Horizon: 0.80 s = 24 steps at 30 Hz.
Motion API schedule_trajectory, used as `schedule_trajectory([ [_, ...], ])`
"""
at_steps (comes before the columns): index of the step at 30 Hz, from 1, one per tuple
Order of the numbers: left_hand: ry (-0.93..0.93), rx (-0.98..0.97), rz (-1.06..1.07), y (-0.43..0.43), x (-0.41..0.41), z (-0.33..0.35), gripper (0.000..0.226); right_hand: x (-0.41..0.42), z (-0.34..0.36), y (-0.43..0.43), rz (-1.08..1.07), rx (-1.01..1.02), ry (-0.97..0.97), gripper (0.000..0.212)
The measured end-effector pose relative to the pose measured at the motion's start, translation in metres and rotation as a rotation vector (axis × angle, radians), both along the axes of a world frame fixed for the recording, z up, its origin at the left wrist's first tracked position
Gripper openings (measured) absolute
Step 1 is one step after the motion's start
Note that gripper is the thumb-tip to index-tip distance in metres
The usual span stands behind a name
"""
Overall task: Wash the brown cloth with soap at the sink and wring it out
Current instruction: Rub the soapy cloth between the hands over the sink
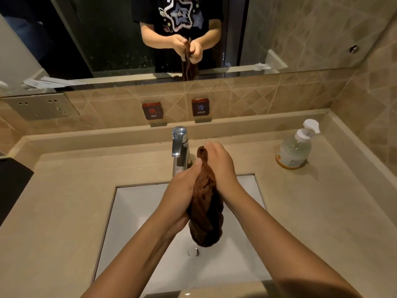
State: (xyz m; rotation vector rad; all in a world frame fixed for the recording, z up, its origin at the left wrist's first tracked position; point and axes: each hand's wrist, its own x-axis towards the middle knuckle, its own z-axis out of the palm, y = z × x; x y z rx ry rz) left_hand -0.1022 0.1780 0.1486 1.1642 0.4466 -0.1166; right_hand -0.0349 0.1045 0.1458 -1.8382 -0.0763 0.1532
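Note:
The brown cloth [205,203] is twisted into a thick rope and held upright over the white sink [137,214]. My left hand [182,190] grips its left side and my right hand [221,166] wraps the upper part from the right. The cloth's top end pokes out above my fingers, and its lower end hangs just above the drain [192,252]. The chrome tap [179,147] stands right behind my hands; no water is seen running. A clear pump bottle of soap [295,147] stands on the counter at the right.
A beige counter [64,190] surrounds the sink. Hot and cold signs [153,111] sit on the tiled wall behind the tap. A mirror [129,39] above reflects the person holding the cloth. A dark object [10,186] lies at the counter's left edge.

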Motion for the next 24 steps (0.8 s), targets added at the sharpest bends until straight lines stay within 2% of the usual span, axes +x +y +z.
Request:
schedule_trajectory([
  [2,-0.019,-0.055,0.007,0.007,0.0,0.004,0.043,-0.003,0.0,-0.006,0.025,0.168,0.086,0.032],
  [7,-0.077,-0.202,0.086,0.028,0.003,-0.004,0.036,0.0,-0.002,-0.031,0.029,0.75,0.466,0.031],
  [9,-0.103,-0.24,0.089,0.033,0.004,-0.007,0.029,0.001,-0.005,-0.039,0.065,0.848,0.56,0.039],
  [13,-0.168,-0.144,0.016,0.035,0.003,-0.01,0.036,-0.004,-0.008,-0.046,0.227,0.862,0.577,0.057],
  [16,-0.204,-0.002,-0.086,0.032,0.001,-0.015,0.044,-0.009,-0.012,-0.041,0.33,0.803,0.444,0.036],
  [21,-0.17,0.146,-0.193,0.036,0.002,-0.022,0.054,-0.008,-0.01,-0.039,0.373,0.745,0.316,0.03],
  [22,-0.152,0.189,-0.192,0.037,0.003,-0.022,0.052,-0.006,-0.007,-0.04,0.414,0.689,0.275,0.03],
  [24,-0.131,0.264,-0.185,0.039,0.004,-0.021,0.044,-0.003,0.003,-0.046,0.487,0.436,0.109,0.033],
])
